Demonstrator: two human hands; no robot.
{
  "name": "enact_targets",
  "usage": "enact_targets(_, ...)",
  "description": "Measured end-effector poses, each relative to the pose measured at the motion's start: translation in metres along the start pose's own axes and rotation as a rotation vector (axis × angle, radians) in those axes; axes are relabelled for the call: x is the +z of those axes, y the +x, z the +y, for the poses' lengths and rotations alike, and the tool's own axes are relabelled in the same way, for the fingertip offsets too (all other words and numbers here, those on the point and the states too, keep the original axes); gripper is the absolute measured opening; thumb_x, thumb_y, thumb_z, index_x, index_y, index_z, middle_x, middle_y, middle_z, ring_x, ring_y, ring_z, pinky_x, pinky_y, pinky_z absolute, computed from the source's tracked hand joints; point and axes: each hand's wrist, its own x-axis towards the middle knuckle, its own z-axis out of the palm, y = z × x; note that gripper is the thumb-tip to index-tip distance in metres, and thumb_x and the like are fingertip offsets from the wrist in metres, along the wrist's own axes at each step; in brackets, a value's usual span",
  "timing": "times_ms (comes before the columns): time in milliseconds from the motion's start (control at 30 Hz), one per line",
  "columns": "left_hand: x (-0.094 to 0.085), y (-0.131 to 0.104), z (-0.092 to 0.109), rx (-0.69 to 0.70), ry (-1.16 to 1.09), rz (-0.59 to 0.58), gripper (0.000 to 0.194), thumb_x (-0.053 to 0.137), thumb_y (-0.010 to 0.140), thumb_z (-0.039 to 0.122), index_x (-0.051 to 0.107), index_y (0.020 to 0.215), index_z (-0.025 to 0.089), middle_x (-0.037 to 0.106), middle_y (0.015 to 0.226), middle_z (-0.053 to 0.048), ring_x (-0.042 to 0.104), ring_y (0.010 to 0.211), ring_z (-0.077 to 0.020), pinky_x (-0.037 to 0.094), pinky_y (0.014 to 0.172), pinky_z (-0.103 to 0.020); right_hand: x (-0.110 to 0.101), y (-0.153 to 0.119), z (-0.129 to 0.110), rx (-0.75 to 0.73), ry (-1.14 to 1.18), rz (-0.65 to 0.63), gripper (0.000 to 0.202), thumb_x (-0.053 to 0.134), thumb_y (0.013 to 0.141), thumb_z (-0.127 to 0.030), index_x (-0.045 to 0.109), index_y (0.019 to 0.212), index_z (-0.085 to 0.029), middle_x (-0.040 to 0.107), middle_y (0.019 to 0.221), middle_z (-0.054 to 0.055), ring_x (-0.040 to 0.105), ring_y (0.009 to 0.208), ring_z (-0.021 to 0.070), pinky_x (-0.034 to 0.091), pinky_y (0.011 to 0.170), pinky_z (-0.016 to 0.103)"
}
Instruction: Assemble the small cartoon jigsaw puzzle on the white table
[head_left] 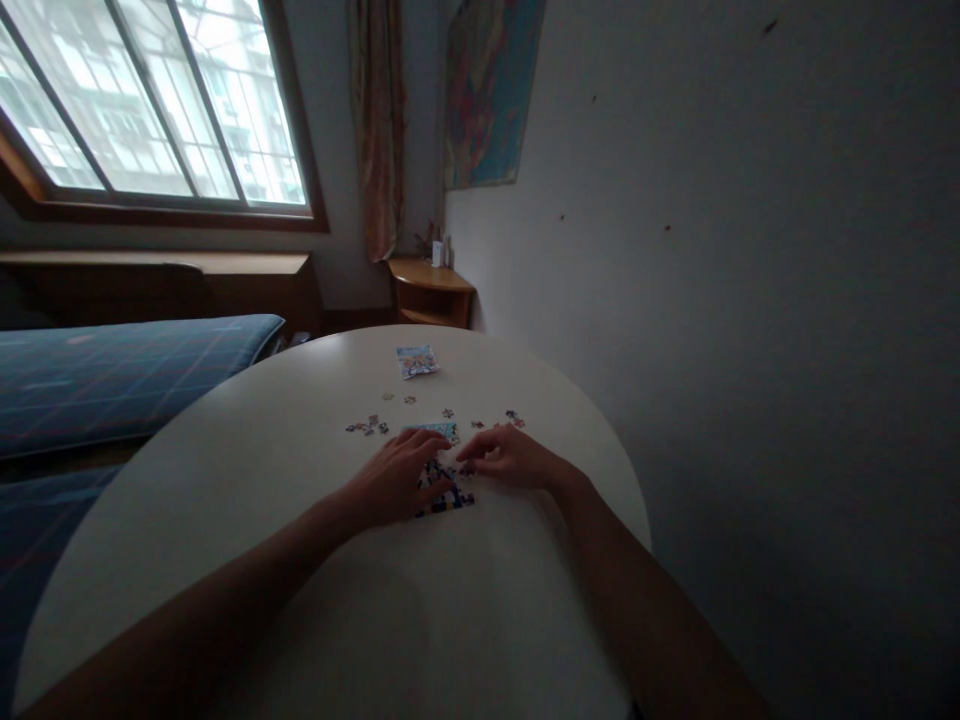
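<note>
A partly assembled jigsaw puzzle (448, 497) was laid flat on the round white table (247, 430), directly between and partly beneath the hands. The left hand (401, 470) was held low over the puzzle's left side, palm down with its fingers spread. The right hand (517, 458) was poised at the puzzle's right edge, thumb and forefinger brought close together; whether a piece was pinched between them could not be told. Loose pieces were scattered to the left (369, 425) and to the right (514, 417), and a few more were left beyond the puzzle.

The joined section, it was judged, could be shifted or split if the left palm or wrist were dragged sideways across it. A neighbouring piece could be lifted or buckled if a tab were forced into the wrong socket by the right fingertips. Nearby loose pieces could be knocked farther away by a sweeping sleeve-less forearm, and a mismatch could be made easily in such dim light.

No brand or lettering could be read: the printed packet (417, 361) at the far side was too small, and the wall poster (487, 100) too blurred.
</note>
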Motion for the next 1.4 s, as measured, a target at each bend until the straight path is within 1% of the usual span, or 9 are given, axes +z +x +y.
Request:
enact_targets(333,-0.005,-0.001,0.006,0.003,-0.006,-0.124,0.036,0.063,0.084,0.042,0.061,0.116,0.026,0.06,0.123,-0.006,0.053,0.113,-0.0273,0.043,0.099,-0.044,0.002,0.001,0.006,0.011,0.032,-0.048,0.024,0.068,0.08,-0.031,0.075,0.097,-0.017,0.075,0.089,0.006,0.067,0.08,0.0159,0.049,0.073,0.025)
enact_targets(533,-0.005,0.0,0.007,0.0,0.002,-0.114,0.039,0.063,0.084,0.044,0.062,0.118,0.026,0.059,0.126,-0.006,0.052,0.115,-0.0279,0.043,0.1,-0.045,0.002,0.001,0.007,0.013,-0.03,-0.076,0.029,0.064,0.082,-0.027,0.074,0.106,-0.017,0.075,0.086,0.005,0.064,0.071,0.0135,0.046,0.065,0.023)
enact_targets(600,-0.005,0.0,0.007,-0.003,0.002,-0.113,0.039,0.064,0.084,0.044,0.062,0.118,0.027,0.059,0.126,-0.006,0.052,0.116,-0.0278,0.042,0.1,-0.045,0.002,0.0,0.006,0.01,-0.04,-0.08,0.028,0.063,0.081,-0.023,0.075,0.105,-0.017,0.075,0.087,0.005,0.063,0.07,0.0131,0.045,0.064,0.022)
enact_targets(700,-0.005,0.0,0.007,-0.008,0.005,-0.123,0.038,0.064,0.084,0.043,0.062,0.118,0.028,0.059,0.127,-0.005,0.052,0.116,-0.0277,0.043,0.099,-0.045,0.004,0.001,0.003,0.004,-0.036,-0.075,0.026,0.062,0.08,-0.019,0.076,0.101,-0.017,0.076,0.089,0.005,0.065,0.074,0.0138,0.047,0.067,0.022)
enact_targets(800,-0.005,0.0,0.007,-0.015,0.004,-0.128,0.038,0.064,0.084,0.042,0.061,0.118,0.027,0.058,0.127,-0.005,0.051,0.116,-0.0278,0.043,0.099,-0.044,0.007,0.002,0.0,-0.026,-0.027,-0.048,0.023,0.061,0.08,-0.02,0.077,0.097,-0.017,0.075,0.09,0.006,0.065,0.077,0.0143,0.047,0.07,0.023)
enact_targets(933,-0.006,0.0,0.008,-0.014,-0.003,-0.129,0.039,0.064,0.083,0.043,0.061,0.118,0.026,0.059,0.126,-0.006,0.052,0.115,-0.0277,0.043,0.099,-0.044,0.012,0.005,-0.001,-0.055,-0.061,-0.021,0.021,0.062,0.081,-0.021,0.076,0.096,-0.017,0.074,0.087,0.005,0.064,0.075,0.0134,0.045,0.069,0.022)
enact_targets(1133,-0.007,0.001,0.01,-0.014,-0.007,-0.129,0.033,0.063,0.083,0.04,0.062,0.113,0.025,0.06,0.122,-0.007,0.052,0.113,-0.0285,0.044,0.097,-0.044,0.014,0.004,-0.007,-0.019,-0.053,-0.096,0.022,0.067,0.074,-0.021,0.076,0.094,-0.015,0.068,0.073,0.001,0.057,0.065,0.0116,0.042,0.061,0.021)
enact_targets(1233,-0.007,0.001,0.011,-0.011,-0.013,-0.122,0.032,0.062,0.083,0.041,0.062,0.11,0.024,0.06,0.121,-0.008,0.052,0.113,-0.0285,0.044,0.097,-0.044,0.013,0.003,-0.008,-0.042,-0.055,-0.131,0.022,0.065,0.075,-0.019,0.075,0.094,-0.015,0.065,0.071,0.0,0.054,0.063,0.0105,0.039,0.058,0.02)
enact_targets(1400,-0.007,0.001,0.012,-0.019,-0.009,-0.148,0.034,0.064,0.083,0.038,0.061,0.114,0.025,0.059,0.123,-0.007,0.051,0.115,-0.0288,0.044,0.099,-0.045,0.009,0.001,-0.006,-0.018,-0.054,-0.067,0.019,0.062,0.076,-0.018,0.071,0.093,-0.016,0.066,0.073,0.0,0.056,0.065,0.0108,0.041,0.06,0.02)
